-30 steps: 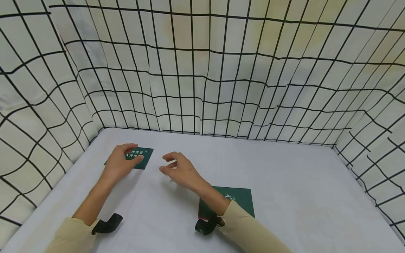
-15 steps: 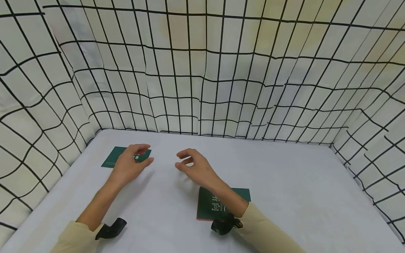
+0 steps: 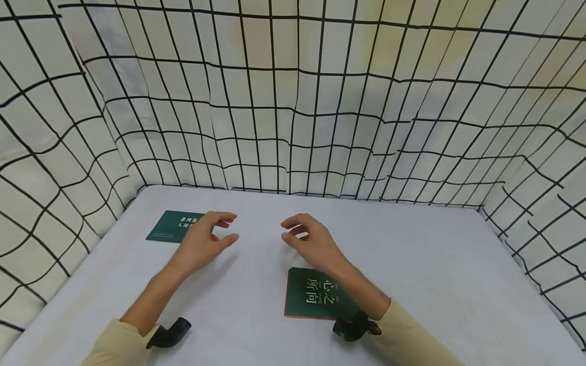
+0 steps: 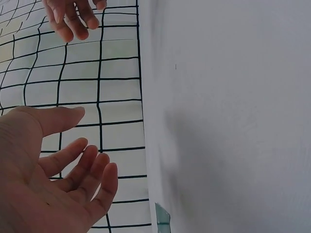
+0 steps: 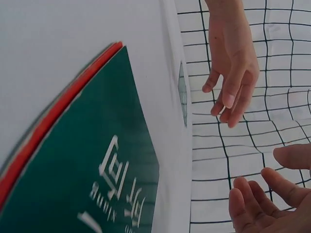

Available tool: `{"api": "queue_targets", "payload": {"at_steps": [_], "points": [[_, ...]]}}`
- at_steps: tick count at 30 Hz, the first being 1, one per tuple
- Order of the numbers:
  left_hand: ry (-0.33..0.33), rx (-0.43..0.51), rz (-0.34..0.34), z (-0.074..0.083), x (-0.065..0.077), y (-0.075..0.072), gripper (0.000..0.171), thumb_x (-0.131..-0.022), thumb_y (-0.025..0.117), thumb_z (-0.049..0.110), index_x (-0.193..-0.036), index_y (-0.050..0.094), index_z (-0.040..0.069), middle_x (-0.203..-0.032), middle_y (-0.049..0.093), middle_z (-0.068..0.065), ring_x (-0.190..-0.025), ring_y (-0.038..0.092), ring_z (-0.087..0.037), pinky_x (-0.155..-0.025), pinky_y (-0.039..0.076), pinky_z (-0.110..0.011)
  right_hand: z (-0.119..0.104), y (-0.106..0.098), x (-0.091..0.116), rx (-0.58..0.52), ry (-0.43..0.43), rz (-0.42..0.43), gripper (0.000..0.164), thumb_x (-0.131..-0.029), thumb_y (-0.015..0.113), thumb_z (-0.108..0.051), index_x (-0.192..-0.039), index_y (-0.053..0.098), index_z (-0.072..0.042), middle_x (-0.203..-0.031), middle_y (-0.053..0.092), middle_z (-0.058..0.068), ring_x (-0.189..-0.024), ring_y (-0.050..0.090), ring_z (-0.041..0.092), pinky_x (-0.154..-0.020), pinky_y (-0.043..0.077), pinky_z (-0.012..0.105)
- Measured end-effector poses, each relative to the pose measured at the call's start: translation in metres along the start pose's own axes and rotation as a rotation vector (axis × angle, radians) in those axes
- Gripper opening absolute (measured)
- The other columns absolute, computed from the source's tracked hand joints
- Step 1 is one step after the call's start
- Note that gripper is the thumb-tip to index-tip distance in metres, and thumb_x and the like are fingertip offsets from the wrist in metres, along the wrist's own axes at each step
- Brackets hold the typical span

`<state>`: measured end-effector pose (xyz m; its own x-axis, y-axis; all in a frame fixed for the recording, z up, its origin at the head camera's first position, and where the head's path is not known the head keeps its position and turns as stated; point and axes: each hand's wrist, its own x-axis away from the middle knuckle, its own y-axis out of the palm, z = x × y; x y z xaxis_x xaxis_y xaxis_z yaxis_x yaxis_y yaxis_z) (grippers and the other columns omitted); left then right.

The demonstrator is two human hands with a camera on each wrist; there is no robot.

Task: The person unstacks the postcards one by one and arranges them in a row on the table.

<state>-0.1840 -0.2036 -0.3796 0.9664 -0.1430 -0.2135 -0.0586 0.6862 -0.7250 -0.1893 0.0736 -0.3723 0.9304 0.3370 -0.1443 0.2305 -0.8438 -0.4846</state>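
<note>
My left hand (image 3: 201, 249) hovers over the white table, its fingers loosely bent and holding nothing. Just beyond it lies a flat dark green card (image 3: 171, 226) with white characters, its right end partly hidden by the hand. My right hand (image 3: 320, 246) is also raised and holds nothing, thumb and fingers apart. Below the right forearm rests a dark green booklet (image 3: 302, 292) with white characters; the sleeve side covers part of it. In the right wrist view the booklet (image 5: 107, 136) shows a thick red edge. The two hands face each other with a gap between.
Black wire grid (image 3: 284, 117) backed by pale sheeting walls the table at the back and both sides. White cloth covers the tabletop (image 3: 435, 274). Each cuff carries a black wrist device, one at the left sleeve (image 3: 169, 333).
Both hands have moved rightward, the left one away from the card, uncovering most of it. The right hand has shifted further right, revealing more of the booklet's characters.
</note>
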Motion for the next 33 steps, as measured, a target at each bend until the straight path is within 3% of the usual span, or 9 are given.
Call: {"api": "queue_targets", "payload": {"at_steps": [17, 33], "points": [[0.108, 0.011, -0.093, 0.020, -0.004, 0.037, 0.048, -0.093, 0.077, 0.014, -0.137, 0.062, 0.005, -0.130, 0.066, -0.014, -0.119, 0.063, -0.030, -0.089, 0.059, -0.042, 0.022, -0.028, 0.022, 0.101, -0.001, 0.046, 0.021, -0.099, 0.071, -0.018, -0.120, 0.071, -0.015, -0.118, 0.071, -0.001, -0.108, 0.067, 0.015, -0.097, 0.056, 0.034], [0.097, 0.042, -0.222, 0.036, -0.005, 0.058, 0.049, -0.092, 0.080, 0.018, -0.137, 0.063, 0.011, -0.130, 0.066, -0.009, -0.121, 0.062, -0.028, -0.094, 0.058, -0.041, 0.029, -0.041, 0.033, 0.164, -0.023, 0.048, 0.016, -0.098, 0.072, -0.018, -0.115, 0.072, -0.017, -0.111, 0.073, -0.002, -0.105, 0.068, 0.015, -0.096, 0.058, 0.037]]}}
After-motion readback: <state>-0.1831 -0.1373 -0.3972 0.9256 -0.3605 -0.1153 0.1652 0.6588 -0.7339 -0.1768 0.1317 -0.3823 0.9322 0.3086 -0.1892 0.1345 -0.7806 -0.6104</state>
